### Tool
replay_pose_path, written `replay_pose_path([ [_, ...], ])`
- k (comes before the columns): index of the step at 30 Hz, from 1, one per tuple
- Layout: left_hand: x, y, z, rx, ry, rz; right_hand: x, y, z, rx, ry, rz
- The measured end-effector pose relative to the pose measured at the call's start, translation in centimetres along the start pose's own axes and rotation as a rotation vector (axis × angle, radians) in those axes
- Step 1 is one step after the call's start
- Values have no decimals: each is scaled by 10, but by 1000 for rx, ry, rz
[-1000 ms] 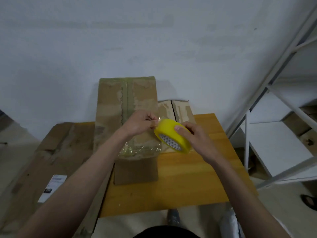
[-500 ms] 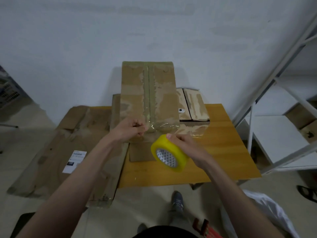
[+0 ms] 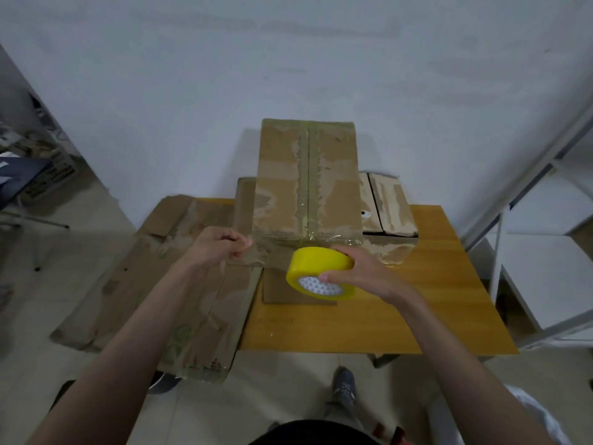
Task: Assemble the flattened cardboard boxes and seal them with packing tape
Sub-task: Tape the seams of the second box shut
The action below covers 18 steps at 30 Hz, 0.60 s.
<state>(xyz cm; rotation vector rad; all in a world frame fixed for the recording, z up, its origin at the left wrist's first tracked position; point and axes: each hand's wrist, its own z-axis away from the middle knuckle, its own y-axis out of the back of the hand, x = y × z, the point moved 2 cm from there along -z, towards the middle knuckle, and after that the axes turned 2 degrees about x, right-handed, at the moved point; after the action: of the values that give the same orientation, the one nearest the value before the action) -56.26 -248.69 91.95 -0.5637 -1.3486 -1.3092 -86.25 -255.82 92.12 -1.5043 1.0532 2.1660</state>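
The yellow roll of packing tape (image 3: 316,268) hides the near edge of the tall brown cardboard box (image 3: 306,181). The right hand (image 3: 359,274) covers the roll's right side. The white metal shelf rack (image 3: 545,220) is cropped at right.

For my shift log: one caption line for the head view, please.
Right hand holds the yellow tape roll while the left hand pinches its free end beside the cardboard box.

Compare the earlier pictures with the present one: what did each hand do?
The hands drew apart: the left hand, pinching the tape end, went left; the right hand carried the yellow tape roll down and right. Both grips and the standing box stayed unchanged.
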Motion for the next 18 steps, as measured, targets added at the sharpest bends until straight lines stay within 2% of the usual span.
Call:
replay_pose_path([
  [3,-9,6,-10,63,-5,17,-10,2,-19,146,70,370],
  [8,-24,-4,-25,226,-32,137,-37,1,-44,281,117,693],
  [18,-51,-26,-49,279,105,109,-56,-6,-81,223,12,990],
])
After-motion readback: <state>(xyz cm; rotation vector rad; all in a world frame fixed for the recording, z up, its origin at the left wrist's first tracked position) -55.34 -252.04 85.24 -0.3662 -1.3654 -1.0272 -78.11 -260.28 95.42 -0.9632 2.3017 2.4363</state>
